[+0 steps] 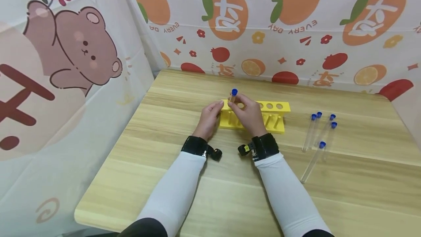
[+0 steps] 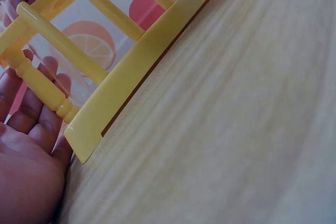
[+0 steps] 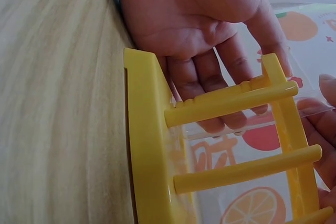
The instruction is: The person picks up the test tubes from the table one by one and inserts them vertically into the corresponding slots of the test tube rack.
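A yellow test tube rack [image 1: 282, 108] stands upright on the wooden table. My left hand [image 1: 207, 120] grips its left end; the left wrist view shows the fingers [image 2: 39, 121] behind the turned end post. With thumb and fingers, my right hand [image 1: 252, 118] pinches a clear test tube [image 1: 234, 93] with a blue cap near its top. The tube is upright at the rack's left end, its cap above the top plate. In the right wrist view, the tube's clear body runs down behind a yellow peg [image 3: 231, 103]. Other holes along the rack's right part hold no tube.
Several clear test tubes with blue caps [image 1: 322, 144] lie on the table [image 1: 361, 185] to the right of the rack. A fruit-print cloth [image 1: 197, 28] hangs behind the table, and a bear-print cloth [image 1: 82, 120] hangs at the left.
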